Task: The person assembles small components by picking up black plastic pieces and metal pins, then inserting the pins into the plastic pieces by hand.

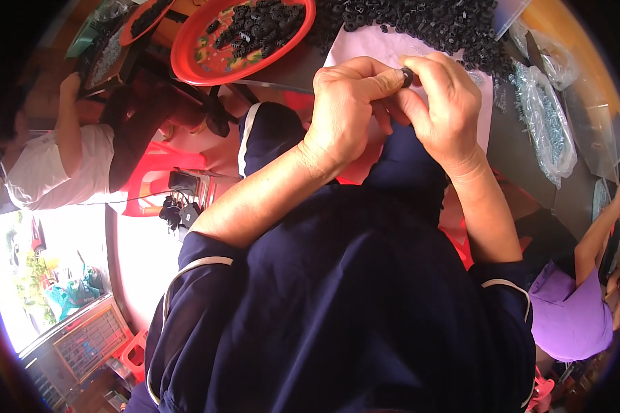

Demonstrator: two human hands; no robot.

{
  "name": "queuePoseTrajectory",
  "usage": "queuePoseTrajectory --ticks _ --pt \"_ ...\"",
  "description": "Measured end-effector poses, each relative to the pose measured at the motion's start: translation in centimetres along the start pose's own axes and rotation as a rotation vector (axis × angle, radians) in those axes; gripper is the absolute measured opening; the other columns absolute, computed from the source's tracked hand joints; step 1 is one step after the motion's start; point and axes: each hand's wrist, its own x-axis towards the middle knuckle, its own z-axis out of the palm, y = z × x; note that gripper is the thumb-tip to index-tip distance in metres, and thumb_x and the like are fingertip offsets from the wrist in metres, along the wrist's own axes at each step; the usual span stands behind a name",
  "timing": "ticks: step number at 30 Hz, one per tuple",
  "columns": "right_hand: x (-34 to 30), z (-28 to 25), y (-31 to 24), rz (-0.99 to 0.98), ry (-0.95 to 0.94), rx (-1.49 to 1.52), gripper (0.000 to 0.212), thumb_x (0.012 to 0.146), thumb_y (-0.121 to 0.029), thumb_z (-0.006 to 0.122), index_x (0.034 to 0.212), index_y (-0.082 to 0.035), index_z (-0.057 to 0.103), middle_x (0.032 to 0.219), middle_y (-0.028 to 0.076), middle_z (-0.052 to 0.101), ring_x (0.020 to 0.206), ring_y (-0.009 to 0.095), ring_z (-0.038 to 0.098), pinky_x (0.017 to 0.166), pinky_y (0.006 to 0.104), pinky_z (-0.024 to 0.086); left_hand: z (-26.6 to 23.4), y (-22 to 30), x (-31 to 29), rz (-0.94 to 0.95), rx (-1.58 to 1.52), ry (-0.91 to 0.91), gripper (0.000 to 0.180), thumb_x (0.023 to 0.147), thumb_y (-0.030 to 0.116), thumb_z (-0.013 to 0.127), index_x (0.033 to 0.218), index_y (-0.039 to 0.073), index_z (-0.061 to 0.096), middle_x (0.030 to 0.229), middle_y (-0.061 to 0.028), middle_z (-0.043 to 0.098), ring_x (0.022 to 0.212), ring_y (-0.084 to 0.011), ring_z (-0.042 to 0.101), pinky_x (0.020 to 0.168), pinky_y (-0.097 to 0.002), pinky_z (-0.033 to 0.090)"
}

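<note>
Both hands meet in front of me over the near edge of a pink sheet on the table. Between their fingertips is a small black part, mostly covered, so its exact kind does not show. My left hand is closed, its thumb pressed against the part. My right hand is closed too, thumb and forefinger pinching the part from the other side. Just beyond the hands lies a big heap of small black plastic parts.
A red basin holding more black parts stands at the left. To the right lies a clear bag of pale, thin pieces. A person in a white shirt sits at the left, one in purple at the right.
</note>
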Motion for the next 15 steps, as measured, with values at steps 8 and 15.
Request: queuePoseTrajectory --ticks 8,15 --pt "0.3 0.1 -0.3 -0.072 0.063 0.109 0.032 0.064 -0.007 0.078 0.092 -0.002 0.063 0.077 0.01 0.061 0.068 0.028 0.06 0.059 0.0369 0.048 -0.2 1.4 -1.1 -0.079 -0.114 -0.018 0.022 0.094 0.012 0.063 0.084 -0.007 0.066 0.069 -0.0122 0.066 0.054 -0.0153 0.062 0.044 -0.024 0.045" --pt "-0.9 1.7 -1.1 -0.015 0.107 0.119 0.029 0.068 -0.006 0.075 0.095 -0.003 0.064 0.078 0.009 0.062 0.069 0.028 0.061 0.062 0.0359 0.048 -0.6 1.1 -1.1 -0.071 0.146 -0.031 0.021 0.091 0.016 0.069 0.085 -0.004 0.068 0.07 -0.0067 0.066 0.059 -0.0102 0.06 0.05 -0.0232 0.048"
